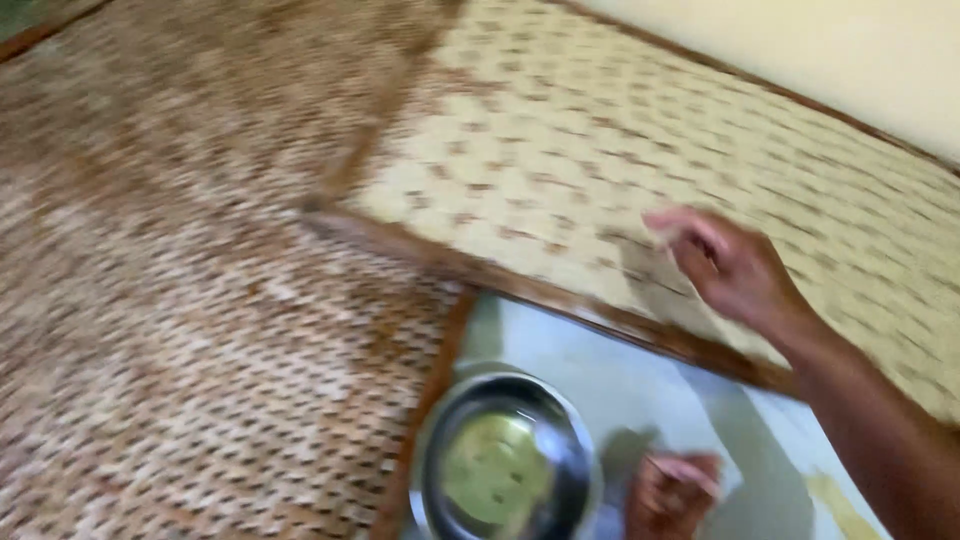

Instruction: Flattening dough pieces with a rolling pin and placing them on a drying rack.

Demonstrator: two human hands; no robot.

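Near the bottom edge a steel bowl [505, 460] of green paste sits on the pale floor [640, 380], the left hand [672, 492] just beside it — grip unclear. Farther off, the right hand [725, 265] hovers half-open, empty, over the woven mat [560, 150] — best kept low and slow.

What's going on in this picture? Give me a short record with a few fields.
Setting: woven mats with brown borders laid on a pale floor
Right hand: stretched out over the lighter mat, fingers loosely curled; blurred, so whether it pinches anything cannot be told
Left hand: low at the frame's bottom edge, beside the bowl, partly cut off
Bowl: round metal bowl on the floor, with something pale green inside
Image quality: motion-blurred
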